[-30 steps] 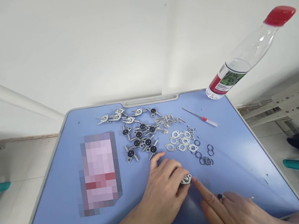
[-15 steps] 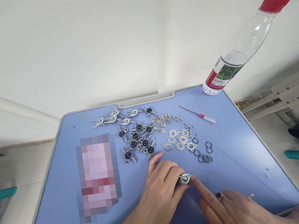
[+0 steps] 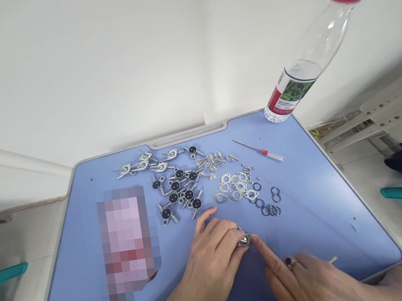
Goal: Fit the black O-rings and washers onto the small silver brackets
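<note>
Small metal flange (image 3: 244, 240) is pinched in the curled fingers of the left hand (image 3: 212, 268), the right hand (image 3: 301, 281) lying open with its forefinger touching the flange, on a blue desktop (image 3: 321, 233).

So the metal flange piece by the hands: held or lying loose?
Held, it seems: left hand's fingers grip the metal flange piece; right forefinger touches it.

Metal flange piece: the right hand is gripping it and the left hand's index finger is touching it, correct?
No, the hands are swapped. The head view shows the left hand gripping the metal flange piece, and the right hand touching it with its index finger.
</note>
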A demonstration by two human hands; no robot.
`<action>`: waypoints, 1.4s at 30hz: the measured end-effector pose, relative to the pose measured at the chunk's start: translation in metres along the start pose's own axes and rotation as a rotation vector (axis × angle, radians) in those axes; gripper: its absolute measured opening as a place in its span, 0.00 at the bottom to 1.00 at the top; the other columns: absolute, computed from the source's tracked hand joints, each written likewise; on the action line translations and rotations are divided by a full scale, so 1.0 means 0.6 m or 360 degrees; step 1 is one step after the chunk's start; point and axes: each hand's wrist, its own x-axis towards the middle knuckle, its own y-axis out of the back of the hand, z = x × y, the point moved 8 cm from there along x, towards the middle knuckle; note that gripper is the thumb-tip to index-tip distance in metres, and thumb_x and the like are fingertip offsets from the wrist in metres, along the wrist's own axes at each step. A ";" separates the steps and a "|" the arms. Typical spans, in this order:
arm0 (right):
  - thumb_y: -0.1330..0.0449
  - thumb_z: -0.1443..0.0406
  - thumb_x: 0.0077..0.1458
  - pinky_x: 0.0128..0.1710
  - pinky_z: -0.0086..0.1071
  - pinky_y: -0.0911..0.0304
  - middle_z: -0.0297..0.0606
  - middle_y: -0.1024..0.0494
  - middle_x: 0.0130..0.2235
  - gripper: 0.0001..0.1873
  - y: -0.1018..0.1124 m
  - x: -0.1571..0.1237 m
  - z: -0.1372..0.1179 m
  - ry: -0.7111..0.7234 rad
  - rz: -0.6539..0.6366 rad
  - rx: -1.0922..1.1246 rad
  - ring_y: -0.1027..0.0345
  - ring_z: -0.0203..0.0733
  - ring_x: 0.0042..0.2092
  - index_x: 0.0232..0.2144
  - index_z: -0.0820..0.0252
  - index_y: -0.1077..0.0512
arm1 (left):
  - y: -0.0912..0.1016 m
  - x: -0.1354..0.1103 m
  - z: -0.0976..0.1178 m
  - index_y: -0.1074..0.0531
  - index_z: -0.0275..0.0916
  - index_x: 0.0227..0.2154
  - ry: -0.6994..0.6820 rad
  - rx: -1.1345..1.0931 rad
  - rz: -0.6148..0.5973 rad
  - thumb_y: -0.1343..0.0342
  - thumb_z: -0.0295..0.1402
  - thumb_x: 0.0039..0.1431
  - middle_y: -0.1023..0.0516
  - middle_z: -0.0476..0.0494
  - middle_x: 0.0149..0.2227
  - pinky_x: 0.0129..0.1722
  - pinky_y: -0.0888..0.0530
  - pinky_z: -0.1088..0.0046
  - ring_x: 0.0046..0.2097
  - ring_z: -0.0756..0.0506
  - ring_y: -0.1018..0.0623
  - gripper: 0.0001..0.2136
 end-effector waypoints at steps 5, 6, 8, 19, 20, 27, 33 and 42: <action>0.53 0.77 0.52 0.16 0.35 0.55 0.58 0.23 0.48 0.13 -0.008 0.001 -0.003 0.0017 -0.0115 0.0020 0.42 0.34 0.17 0.31 0.65 0.31 | -0.001 -0.001 0.004 0.32 0.39 0.35 -0.0064 0.0036 -0.0027 0.48 0.20 0.60 0.26 0.51 0.32 0.57 0.37 0.58 0.33 0.50 0.27 0.07; 0.54 0.77 0.52 0.16 0.36 0.56 0.59 0.24 0.48 0.13 -0.008 0.001 -0.005 0.0022 -0.0117 0.0015 0.41 0.35 0.16 0.31 0.65 0.31 | -0.002 -0.001 0.004 0.32 0.39 0.35 -0.0070 0.0039 -0.0037 0.48 0.20 0.60 0.26 0.50 0.32 0.57 0.37 0.58 0.33 0.50 0.28 0.07; 0.54 0.76 0.53 0.16 0.36 0.56 0.59 0.24 0.48 0.12 -0.008 0.001 -0.007 0.0026 -0.0116 0.0018 0.41 0.36 0.17 0.32 0.65 0.31 | -0.002 0.000 0.005 0.32 0.38 0.35 -0.0082 0.0039 -0.0051 0.48 0.20 0.60 0.27 0.50 0.32 0.57 0.36 0.58 0.34 0.50 0.28 0.07; 0.55 0.78 0.57 0.22 0.31 0.47 0.47 0.22 0.38 0.15 0.009 -0.005 0.063 -0.0154 -0.0004 0.0568 0.38 0.36 0.25 0.39 0.65 0.33 | -0.005 0.000 0.000 0.32 0.38 0.34 -0.0048 0.0016 -0.0050 0.47 0.24 0.62 0.27 0.51 0.32 0.58 0.39 0.56 0.34 0.50 0.28 0.04; 0.56 0.79 0.58 0.22 0.31 0.46 0.43 0.23 0.34 0.14 0.005 -0.002 0.072 -0.0230 0.0031 0.0656 0.38 0.36 0.24 0.38 0.64 0.33 | -0.006 0.000 -0.001 0.32 0.38 0.33 -0.0034 0.0012 -0.0062 0.47 0.24 0.62 0.28 0.51 0.32 0.58 0.39 0.56 0.34 0.50 0.28 0.04; 0.57 0.79 0.57 0.22 0.28 0.45 0.34 0.29 0.30 0.15 -0.051 0.004 0.101 -0.0599 0.0146 0.0923 0.35 0.36 0.26 0.37 0.60 0.36 | -0.012 0.001 -0.008 0.34 0.39 0.31 0.0024 0.0007 -0.0102 0.44 0.24 0.60 0.29 0.53 0.31 0.61 0.43 0.58 0.34 0.50 0.29 0.05; 0.55 0.78 0.57 0.26 0.28 0.42 0.33 0.30 0.30 0.13 -0.065 0.011 0.104 -0.0617 0.0075 0.1009 0.34 0.35 0.28 0.36 0.59 0.37 | -0.013 -0.001 -0.007 0.35 0.39 0.30 0.0017 0.0035 -0.0102 0.44 0.25 0.60 0.30 0.53 0.30 0.60 0.43 0.58 0.34 0.50 0.29 0.06; 0.57 0.78 0.58 0.23 0.28 0.46 0.33 0.31 0.29 0.13 -0.052 0.019 0.095 -0.0501 0.0170 0.0820 0.37 0.35 0.26 0.36 0.59 0.37 | -0.012 0.001 -0.007 0.35 0.39 0.29 0.0004 0.0059 -0.0090 0.42 0.26 0.59 0.33 0.54 0.29 0.60 0.43 0.60 0.33 0.51 0.30 0.07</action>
